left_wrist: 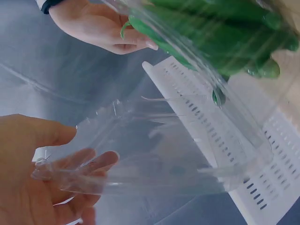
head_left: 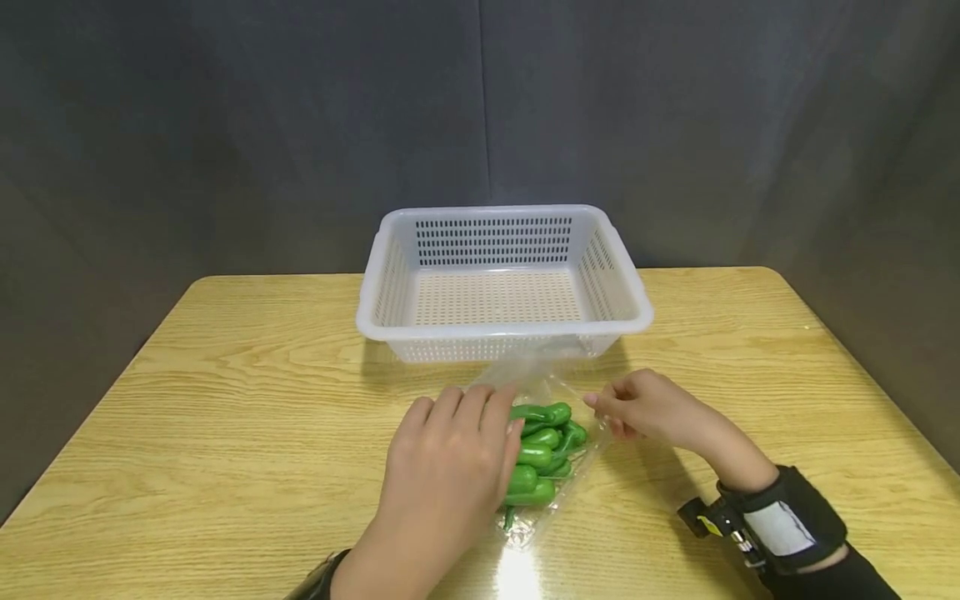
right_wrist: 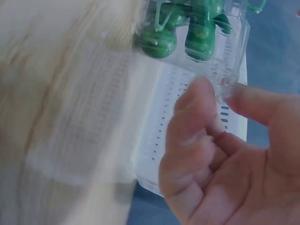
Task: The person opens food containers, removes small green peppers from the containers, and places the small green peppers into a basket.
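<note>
A clear plastic bag (head_left: pixel 525 529) holding several green peppers (head_left: pixel 536 454) is between my two hands, in front of the basket. My left hand (head_left: pixel 453 446) holds the bag's left side and partly covers the peppers. In the left wrist view, its thumb and curved fingers lie around the film's edge, with some fingers showing through the film. On the other side, my right hand (head_left: pixel 652 412) pinches the bag's edge between thumb and forefinger. The right wrist view shows the peppers (right_wrist: pixel 201 40) inside the film just beyond those fingertips.
A white perforated plastic basket (head_left: pixel 502 329) stands behind the bag, towards the back of the wooden table (head_left: pixel 225 417). Dark grey cloth (head_left: pixel 300 125) hangs behind and beside the table. A black strap with a small device (head_left: pixel 780 525) is on my right wrist.
</note>
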`<state>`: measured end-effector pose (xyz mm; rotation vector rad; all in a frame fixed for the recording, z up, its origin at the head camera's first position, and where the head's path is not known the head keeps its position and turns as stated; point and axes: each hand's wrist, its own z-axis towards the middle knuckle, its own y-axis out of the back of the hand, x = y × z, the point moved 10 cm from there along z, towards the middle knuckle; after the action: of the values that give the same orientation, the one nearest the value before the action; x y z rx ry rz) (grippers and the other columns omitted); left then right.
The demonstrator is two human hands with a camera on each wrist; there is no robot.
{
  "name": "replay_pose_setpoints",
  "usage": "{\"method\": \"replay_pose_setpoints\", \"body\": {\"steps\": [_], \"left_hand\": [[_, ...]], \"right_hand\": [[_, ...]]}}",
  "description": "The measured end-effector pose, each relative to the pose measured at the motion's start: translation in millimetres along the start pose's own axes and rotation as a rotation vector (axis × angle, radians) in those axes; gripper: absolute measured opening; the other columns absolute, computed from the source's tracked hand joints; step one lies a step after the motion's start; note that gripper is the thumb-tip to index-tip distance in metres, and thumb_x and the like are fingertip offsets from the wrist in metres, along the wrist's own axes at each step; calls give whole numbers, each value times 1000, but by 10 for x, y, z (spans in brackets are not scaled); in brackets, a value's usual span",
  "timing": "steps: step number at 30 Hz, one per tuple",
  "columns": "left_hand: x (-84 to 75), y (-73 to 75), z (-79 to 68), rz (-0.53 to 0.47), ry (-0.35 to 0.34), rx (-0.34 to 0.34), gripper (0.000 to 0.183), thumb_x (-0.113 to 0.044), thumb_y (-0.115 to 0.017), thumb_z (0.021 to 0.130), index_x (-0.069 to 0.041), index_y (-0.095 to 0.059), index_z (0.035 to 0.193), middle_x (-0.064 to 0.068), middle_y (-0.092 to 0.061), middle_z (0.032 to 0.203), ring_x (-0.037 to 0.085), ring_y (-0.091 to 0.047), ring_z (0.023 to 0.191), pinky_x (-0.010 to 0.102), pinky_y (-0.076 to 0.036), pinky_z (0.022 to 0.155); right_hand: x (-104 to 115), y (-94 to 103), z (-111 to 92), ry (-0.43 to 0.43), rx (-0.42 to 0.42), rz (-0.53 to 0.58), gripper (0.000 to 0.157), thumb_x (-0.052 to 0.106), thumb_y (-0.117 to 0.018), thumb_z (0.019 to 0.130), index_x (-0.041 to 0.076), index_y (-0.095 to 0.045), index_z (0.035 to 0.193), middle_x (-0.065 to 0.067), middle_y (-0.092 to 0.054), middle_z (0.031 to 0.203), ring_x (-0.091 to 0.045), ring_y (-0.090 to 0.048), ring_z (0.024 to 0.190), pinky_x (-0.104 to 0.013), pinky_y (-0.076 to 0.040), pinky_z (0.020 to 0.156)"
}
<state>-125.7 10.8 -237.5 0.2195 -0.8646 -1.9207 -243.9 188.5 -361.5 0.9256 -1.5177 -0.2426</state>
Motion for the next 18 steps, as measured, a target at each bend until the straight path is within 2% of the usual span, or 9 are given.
{"method": "replay_pose_setpoints", "body": {"steps": [4,8,13,18], "left_hand": [[51,71,19,19,16,-54,25,-22,-54,95,-6,-70,107,6,-72,86,22,-65,69,30,-46,54],[108,126,42,20,32,-77,28,-18,-47,97,-7,-70,108,6,-72,86,23,-65,68,30,-45,51],[171,177,45,-3,41,-96,30,-17,-46,96,-5,-71,108,8,-72,86,25,-66,68,33,-47,52],[253,197,45,-18,83,-58,29,-14,-47,94,-2,-71,106,10,-72,87,26,-65,68,33,-50,54]], "right_hand": [[-33,-42,32,7,53,88,31,27,-58,100,-3,-64,95,-2,-54,64,-13,-45,54,-23,-36,48],[-22,-80,21,14,115,226,40,18,-62,97,-12,-52,122,-4,-55,68,-13,-48,57,-25,-41,52],[23,-80,-1,49,150,301,50,10,-65,93,-15,-42,130,-5,-57,73,-13,-53,62,-27,-46,57],[24,-55,2,68,155,314,56,9,-67,91,-16,-40,132,-10,-61,81,-16,-57,66,-28,-49,59]]}}
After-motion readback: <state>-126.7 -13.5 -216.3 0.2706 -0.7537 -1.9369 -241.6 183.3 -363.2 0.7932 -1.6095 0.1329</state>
